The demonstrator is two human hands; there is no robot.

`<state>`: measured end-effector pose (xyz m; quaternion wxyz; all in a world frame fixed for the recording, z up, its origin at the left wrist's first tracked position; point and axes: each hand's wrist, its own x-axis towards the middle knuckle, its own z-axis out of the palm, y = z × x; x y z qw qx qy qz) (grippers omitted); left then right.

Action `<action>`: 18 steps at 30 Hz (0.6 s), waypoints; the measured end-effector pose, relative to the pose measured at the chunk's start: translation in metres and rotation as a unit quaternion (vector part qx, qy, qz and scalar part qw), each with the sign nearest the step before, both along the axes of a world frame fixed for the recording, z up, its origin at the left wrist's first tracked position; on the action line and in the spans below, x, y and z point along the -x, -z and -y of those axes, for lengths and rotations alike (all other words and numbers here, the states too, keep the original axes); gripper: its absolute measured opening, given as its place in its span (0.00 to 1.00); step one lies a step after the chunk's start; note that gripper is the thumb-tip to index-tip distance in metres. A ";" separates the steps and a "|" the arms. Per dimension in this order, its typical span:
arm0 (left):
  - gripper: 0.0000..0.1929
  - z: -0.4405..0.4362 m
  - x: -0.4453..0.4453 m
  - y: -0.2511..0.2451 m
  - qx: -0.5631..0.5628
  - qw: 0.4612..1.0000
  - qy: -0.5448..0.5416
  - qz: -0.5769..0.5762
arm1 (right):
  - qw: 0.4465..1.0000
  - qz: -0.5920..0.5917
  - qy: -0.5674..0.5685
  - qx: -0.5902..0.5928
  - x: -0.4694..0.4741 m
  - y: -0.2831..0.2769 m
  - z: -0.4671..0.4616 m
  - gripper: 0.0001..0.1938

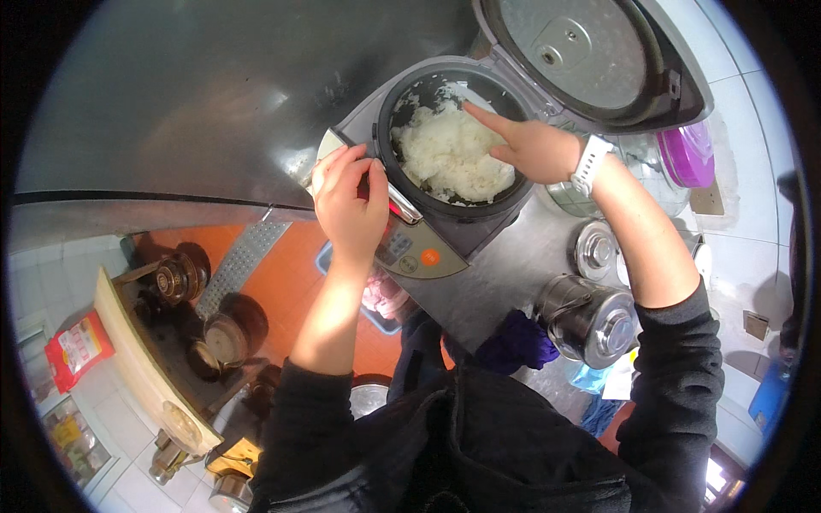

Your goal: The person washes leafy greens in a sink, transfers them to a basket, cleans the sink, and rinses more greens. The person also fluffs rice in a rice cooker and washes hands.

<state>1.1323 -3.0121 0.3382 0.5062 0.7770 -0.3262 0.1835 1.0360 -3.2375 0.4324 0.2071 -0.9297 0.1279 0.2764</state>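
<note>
An electric rice cooker stands on a metal counter with its lid raised at the upper right. Cooked white rice lies heaped in its dark inner pot, with grains stuck to the wall. My right hand, with a white watch on the wrist, reaches over the pot, the index finger extended at the rice's upper edge. A white, flat piece, perhaps a rice paddle, lies by that fingertip; whether I grip it I cannot tell. My left hand rests with bent fingers on the cooker's front edge, by the control panel.
Right of the cooker stand a glass jar with a purple lid, a lidded steel canister and a smaller steel lid. A purple cloth lies near the counter's front edge. Lower left, a wooden-edged shelf holds pots.
</note>
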 end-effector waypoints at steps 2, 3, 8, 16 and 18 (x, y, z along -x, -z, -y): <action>0.04 0.000 0.000 0.001 -0.005 1.000 -0.002 0.005 | 0.998 0.030 -0.021 0.044 -0.008 0.001 -0.005 0.37; 0.04 0.000 0.000 0.001 -0.010 1.000 -0.002 0.008 | 0.995 0.059 -0.033 0.078 -0.011 0.004 -0.007 0.38; 0.04 -0.001 0.000 0.000 -0.023 1.000 -0.001 0.006 | 0.985 0.101 -0.061 0.130 -0.006 0.007 -0.015 0.35; 0.03 -0.001 0.001 -0.003 -0.042 0.999 -0.003 0.004 | 0.992 0.102 0.009 0.075 0.009 0.004 -0.015 0.29; 0.02 -0.001 0.001 -0.004 -0.049 0.999 0.000 -0.008 | 0.986 0.103 -0.001 0.129 0.006 0.010 -0.009 0.24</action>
